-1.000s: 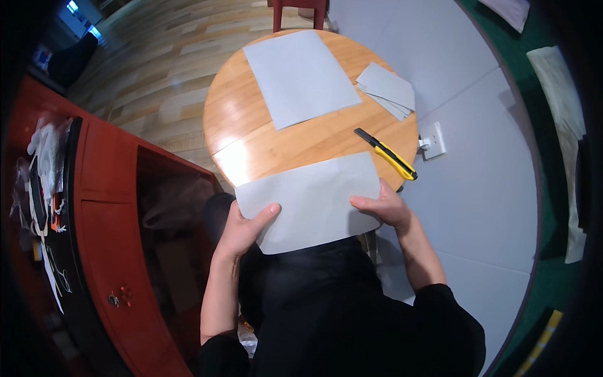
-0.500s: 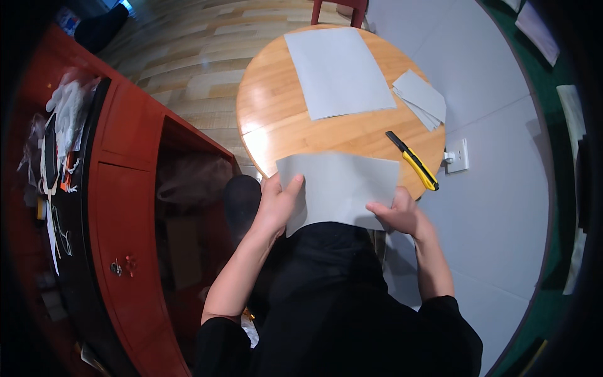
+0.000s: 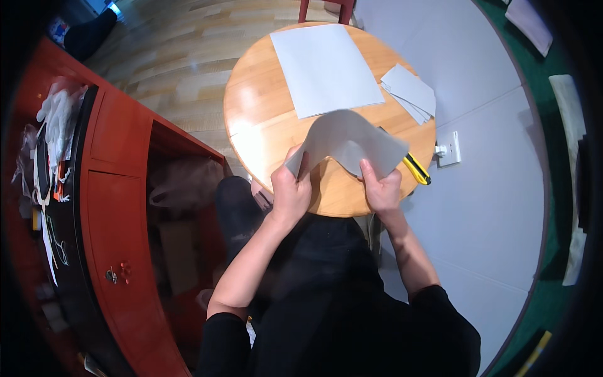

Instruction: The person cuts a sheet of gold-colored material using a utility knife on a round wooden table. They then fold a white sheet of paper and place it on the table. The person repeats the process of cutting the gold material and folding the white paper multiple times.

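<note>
Grey sheet (image 3: 336, 131), probably paper, arches between left grip (image 3: 292, 193) and right grip (image 3: 382, 190), each clasping one end.

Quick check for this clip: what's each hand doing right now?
Left hand: closed, holding the bowed grey sheet near its left end.
Right hand: closed, holding the same sheet toward its right end.

Both hands (image 3: 293, 193) (image 3: 382, 190) grip, side by side — forearms (image 3: 256, 267) slanting inward, right thumb (image 3: 367, 171) extended.

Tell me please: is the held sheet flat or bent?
Bent: the sheet curves in an arch between left hand and right hand.
</note>
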The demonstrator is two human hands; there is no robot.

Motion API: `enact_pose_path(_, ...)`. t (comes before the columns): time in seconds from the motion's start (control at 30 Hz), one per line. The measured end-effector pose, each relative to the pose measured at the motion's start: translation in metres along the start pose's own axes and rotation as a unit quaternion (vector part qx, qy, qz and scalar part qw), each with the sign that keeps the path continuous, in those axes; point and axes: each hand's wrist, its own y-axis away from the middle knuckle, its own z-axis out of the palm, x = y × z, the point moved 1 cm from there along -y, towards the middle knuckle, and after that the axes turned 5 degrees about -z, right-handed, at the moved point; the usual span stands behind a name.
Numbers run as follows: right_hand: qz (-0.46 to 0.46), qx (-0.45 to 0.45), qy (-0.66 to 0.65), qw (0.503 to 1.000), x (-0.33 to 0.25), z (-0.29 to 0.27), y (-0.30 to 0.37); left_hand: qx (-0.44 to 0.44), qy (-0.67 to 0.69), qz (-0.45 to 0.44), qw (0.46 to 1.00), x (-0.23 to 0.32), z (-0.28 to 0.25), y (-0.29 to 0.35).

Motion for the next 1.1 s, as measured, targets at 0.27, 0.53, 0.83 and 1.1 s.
enact_pose_path(0.27, -0.329, -0.011, 0.340, 0.881, -0.083, 0.022, -0.008, 0.030, 0.178, -0.202, 0.963, -0.003, 0.022, 0.004)
enact_pose_path(0.53, -0.391, -0.070, 0.397, 0.827, -0.085, 0.035, -0.004, -0.049, 0.324, -0.197, 0.924, 0.029, 0.017, 0.007)
enact_pose_path(0.83, -0.343, -0.157, 0.395, 0.838, -0.097, 0.035, 0.009, -0.083, 0.279, -0.194, 0.937, 0.008, 0.017, 0.006)
enact_pose_path(1.1, -0.165, -0.054, 0.121, 0.977, -0.104, -0.004, -0.019, -0.214, 0.281, -0.143, 0.924, 0.018, -0.021, 0.025)
